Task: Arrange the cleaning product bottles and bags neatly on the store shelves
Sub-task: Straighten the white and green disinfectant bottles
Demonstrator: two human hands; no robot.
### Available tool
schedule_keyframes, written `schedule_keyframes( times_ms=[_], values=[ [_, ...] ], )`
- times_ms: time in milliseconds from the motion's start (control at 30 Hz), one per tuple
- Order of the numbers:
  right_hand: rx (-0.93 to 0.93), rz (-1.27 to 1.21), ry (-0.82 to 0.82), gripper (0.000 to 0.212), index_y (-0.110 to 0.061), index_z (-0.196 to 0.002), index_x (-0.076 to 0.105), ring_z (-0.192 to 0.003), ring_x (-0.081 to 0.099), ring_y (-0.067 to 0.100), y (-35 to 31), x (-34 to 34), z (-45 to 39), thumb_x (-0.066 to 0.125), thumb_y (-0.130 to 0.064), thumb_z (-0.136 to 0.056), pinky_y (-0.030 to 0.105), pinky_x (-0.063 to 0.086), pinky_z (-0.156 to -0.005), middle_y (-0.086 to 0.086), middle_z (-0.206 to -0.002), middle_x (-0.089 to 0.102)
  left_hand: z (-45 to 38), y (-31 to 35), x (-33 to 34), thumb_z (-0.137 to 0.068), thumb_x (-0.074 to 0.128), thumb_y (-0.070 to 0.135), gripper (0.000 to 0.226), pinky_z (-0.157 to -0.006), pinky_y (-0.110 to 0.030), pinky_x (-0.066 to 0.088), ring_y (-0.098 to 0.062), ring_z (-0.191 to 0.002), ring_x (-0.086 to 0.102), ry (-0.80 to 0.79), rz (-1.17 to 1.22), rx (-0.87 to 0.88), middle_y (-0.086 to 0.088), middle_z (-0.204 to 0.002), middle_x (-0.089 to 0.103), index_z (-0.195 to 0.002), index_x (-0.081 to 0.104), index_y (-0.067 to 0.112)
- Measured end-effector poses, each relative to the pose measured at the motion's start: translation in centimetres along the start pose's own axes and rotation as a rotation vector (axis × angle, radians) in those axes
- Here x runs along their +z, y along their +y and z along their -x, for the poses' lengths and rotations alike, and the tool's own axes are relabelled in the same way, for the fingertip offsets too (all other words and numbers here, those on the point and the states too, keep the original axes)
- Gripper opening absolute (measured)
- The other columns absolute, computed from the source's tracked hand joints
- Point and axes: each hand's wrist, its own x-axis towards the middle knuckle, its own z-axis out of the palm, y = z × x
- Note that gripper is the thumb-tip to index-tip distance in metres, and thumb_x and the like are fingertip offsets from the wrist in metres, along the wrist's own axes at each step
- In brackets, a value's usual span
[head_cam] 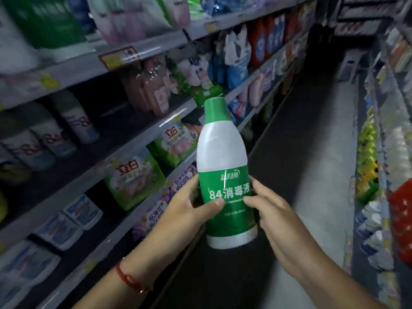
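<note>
A white disinfectant bottle [223,152] with a green cap and a green label is held upright in the aisle, in front of the shelves on the left. My left hand [189,204] grips its lower part from the left, thumb across the label. My right hand [267,210] holds it from the right, thumb on the label. On the left shelf [142,128] several similar white bottles [78,121] lie with their bases toward me. Green detergent bags [136,177] stand one shelf below.
Pink refill packs [153,90] and more bags and bottles fill the left shelves toward the back. Flat blue-white packs [66,224] sit on the lower shelf. A second shelf unit with packaged goods and a red basket [401,219] lines the right. The grey aisle floor [316,175] runs between.
</note>
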Motion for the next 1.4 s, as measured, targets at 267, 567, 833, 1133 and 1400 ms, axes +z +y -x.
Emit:
schedule_keyframes(
  times_ms=[267,567,833,1133,1400],
  values=[
    [-0.217,0.188,-0.264,0.043,-0.048,-0.123,0.064,-0.112,0.069,0.013,-7.6,4.2,-10.4,0.076,-0.049,-0.081,0.039,0.055,-0.097,-0.012,-0.117,0.074,-4.8,6.1,-4.9,-0.087,0.074,0.03,0.05,-0.09,-0.032,0.059,-0.01,-0.108,0.07,0.33,-0.262,0.351,0.012,-0.118,0.073,-0.134,0.057,0.038],
    [-0.595,0.365,-0.329,0.019,-0.05,-0.09,0.068,-0.093,0.069,-0.001,-18.3,12.7,-20.3,0.081,-0.042,-0.08,0.017,0.057,-0.077,-0.032,-0.089,0.072,-11.2,14.4,-14.6,-0.085,0.076,0.027,0.069,-0.078,-0.03,0.062,-0.007,-0.095,0.072,0.59,-0.541,0.629,0.016,-0.107,0.072,-0.147,0.047,0.031],
    [-0.705,0.417,-0.3,0.052,-0.033,-0.125,0.068,-0.106,0.064,0.012,-26.2,18.1,-29.9,0.085,-0.041,-0.076,0.029,0.053,-0.087,-0.015,-0.107,0.066,-19.2,21.4,-21.1,-0.079,0.085,0.022,0.085,-0.072,-0.031,0.06,-0.004,-0.084,0.067,0.806,-0.761,0.758,0.019,-0.102,0.067,-0.149,0.039,0.043],
    [-0.699,0.536,-0.306,0.052,-0.022,-0.116,0.072,-0.102,0.07,0.021,-27.8,23.7,-40.3,0.088,-0.042,-0.071,0.045,0.057,-0.094,0.002,-0.111,0.076,-25.8,23.4,-27.2,-0.079,0.057,0.075,0.099,-0.121,-0.052,-0.014,-0.036,-0.15,-0.022,1.205,-1.621,0.464,-0.018,-0.167,0.009,-0.153,0.036,0.013],
    [-0.79,0.744,-0.3,0.053,-0.019,-0.128,0.058,-0.11,0.061,0.024,-26.6,24.9,-42.4,0.071,-0.051,-0.087,0.041,0.052,-0.098,0.004,-0.124,0.055,-27.0,21.9,-29.5,-0.081,0.055,0.077,0.098,-0.123,-0.057,-0.008,-0.038,-0.152,-0.018,1.267,-1.665,0.346,-0.02,-0.167,0.009,-0.154,0.038,0.013]
  ],
)
